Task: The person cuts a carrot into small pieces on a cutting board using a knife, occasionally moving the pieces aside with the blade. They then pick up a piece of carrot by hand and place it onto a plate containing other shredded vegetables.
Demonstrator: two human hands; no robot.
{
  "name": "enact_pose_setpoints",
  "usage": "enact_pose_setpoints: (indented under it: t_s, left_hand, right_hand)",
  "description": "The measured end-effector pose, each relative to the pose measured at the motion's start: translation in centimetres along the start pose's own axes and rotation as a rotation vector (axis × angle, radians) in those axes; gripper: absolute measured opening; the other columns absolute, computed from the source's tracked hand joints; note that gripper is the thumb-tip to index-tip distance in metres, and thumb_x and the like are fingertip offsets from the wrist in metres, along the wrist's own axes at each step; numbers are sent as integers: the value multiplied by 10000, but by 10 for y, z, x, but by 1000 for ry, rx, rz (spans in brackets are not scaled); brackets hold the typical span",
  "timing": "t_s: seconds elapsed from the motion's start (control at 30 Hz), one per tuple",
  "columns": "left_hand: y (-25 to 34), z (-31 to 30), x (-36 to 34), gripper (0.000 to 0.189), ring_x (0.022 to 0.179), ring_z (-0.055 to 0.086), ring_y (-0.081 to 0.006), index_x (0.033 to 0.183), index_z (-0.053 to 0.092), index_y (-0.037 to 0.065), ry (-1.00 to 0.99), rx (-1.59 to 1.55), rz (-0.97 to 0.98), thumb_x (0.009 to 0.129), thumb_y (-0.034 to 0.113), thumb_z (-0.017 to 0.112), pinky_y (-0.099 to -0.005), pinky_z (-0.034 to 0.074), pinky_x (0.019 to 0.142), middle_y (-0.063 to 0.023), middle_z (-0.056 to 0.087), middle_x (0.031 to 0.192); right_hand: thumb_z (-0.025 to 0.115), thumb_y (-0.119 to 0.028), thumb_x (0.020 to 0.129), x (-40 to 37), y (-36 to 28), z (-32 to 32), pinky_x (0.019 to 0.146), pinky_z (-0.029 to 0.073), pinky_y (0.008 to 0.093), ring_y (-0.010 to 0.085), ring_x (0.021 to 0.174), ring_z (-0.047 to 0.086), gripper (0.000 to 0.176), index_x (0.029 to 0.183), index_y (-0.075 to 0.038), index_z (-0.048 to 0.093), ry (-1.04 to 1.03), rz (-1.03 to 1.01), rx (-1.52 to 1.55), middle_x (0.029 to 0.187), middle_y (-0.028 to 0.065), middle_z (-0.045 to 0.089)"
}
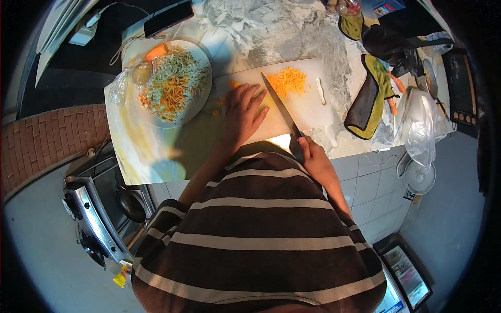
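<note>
My right hand (314,157) is closed around the handle of a long kitchen knife (282,109), its blade slanting up and left across the white cutting board (313,115). Just right of the blade's tip lies a heap of diced orange vegetable (290,82), probably carrot. My left hand (244,112) rests on the board left of the blade, fingers stretched out and somewhat apart. A few orange pieces lie beside and partly behind its fingers. Whether anything is under the palm is hidden. A thin white strip (320,91) lies near the board's right side.
Left of the board stands a large plate (206,99) of shredded vegetables, with a wrapped round item (142,73) on it. A phone (168,19) lies at the back left. Green-black cloths (365,99), carrots (392,106) and plastic bags (419,125) crowd the right. A stove (99,221) is lower left.
</note>
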State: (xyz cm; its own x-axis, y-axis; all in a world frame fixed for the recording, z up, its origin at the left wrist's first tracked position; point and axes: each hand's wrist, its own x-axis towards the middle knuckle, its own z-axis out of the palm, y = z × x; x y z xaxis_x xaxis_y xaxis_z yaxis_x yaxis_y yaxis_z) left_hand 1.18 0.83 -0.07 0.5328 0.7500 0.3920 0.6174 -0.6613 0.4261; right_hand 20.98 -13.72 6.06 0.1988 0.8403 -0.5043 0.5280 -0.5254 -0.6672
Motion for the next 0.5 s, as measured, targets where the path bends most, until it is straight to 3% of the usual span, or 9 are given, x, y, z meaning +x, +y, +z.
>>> enact_pose_setpoints:
  t_s: [0.23, 0.3, 0.33, 0.43, 0.5]
  left_hand:
    - [1, -3, 2, 492, 1245, 481, -307, 1284, 584, 68, 23, -71, -30, 832, 197, 730, -449, 356, 1070, -87, 550, 1312]
    - [-1, -2, 1, 479, 1234, 488, -318, 1276, 571, 56, 11, -130, -82, 835, 169, 720, -447, 361, 1063, -107, 551, 1305]
    - [-2, -2, 2, 466, 1223, 494, -329, 1268, 558, 43, 0, -190, -135, 839, 141, 710, -446, 366, 1056, -127, 552, 1298]
    - [-3, -6, 3, 409, 1194, 508, -342, 1240, 565, 52, 59, -191, -87, 855, 118, 685, -450, 374, 1045, -145, 557, 1281]
    - [-8, -4, 3, 399, 1191, 512, -340, 1234, 566, 54, 117, -190, -64, 858, 118, 683, -450, 375, 1044, -144, 562, 1276]
  right_hand:
    - [406, -370, 1060, -10, -12, -7, 726, 456, 558, 533, 876, 592, 445, 1058, 32, 596, 38, 33, -26, 829, 322, 637]
    - [397, -403, 1064, -11, -14, -6, 732, 463, 474, 519, 821, 576, 485, 1084, 44, 584, 29, 58, -29, 793, 317, 618]
    - [397, -403, 1064, -11, -16, -5, 732, 463, 474, 519, 821, 576, 485, 1084, 44, 584, 34, 57, -24, 793, 317, 618]
    - [415, -402, 1058, -11, -18, -3, 717, 460, 497, 522, 827, 585, 471, 1087, 36, 586, 31, 30, -6, 783, 318, 619]
    - [429, -369, 1051, -9, -15, 1, 701, 471, 564, 519, 828, 617, 435, 1066, 32, 596, 45, 1, -79, 815, 315, 646]
